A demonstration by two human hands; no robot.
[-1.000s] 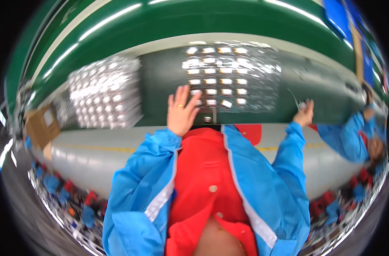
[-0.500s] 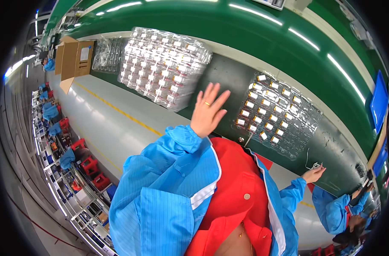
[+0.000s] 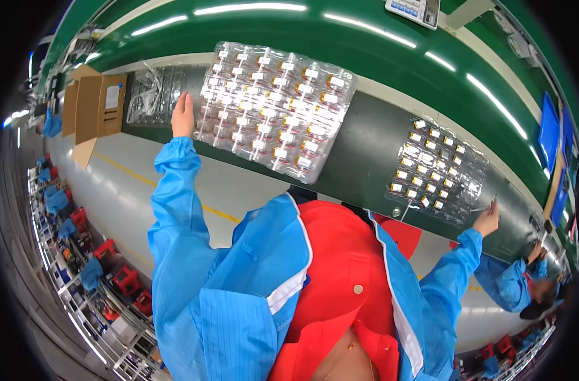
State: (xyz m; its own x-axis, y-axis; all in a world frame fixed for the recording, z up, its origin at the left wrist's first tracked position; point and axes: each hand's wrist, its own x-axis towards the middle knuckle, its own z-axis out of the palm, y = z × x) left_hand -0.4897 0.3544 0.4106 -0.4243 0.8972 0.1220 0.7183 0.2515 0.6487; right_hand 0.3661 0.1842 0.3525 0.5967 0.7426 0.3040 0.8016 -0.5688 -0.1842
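Dark bench [image 3: 366, 136] under green rail. Left hand [image 3: 183, 115] flat, open, touching the large clear tray [image 3: 273, 108] just to its right. Right hand [image 3: 488, 220] pinches the smaller tray [image 3: 435, 170] at its corner.

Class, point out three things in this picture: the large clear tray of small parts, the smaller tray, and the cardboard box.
large clear tray [image 3: 273, 108], head view, its middle.
smaller tray [image 3: 435, 168], head view, its middle.
cardboard box [image 3: 93, 108], head view, its flat face.
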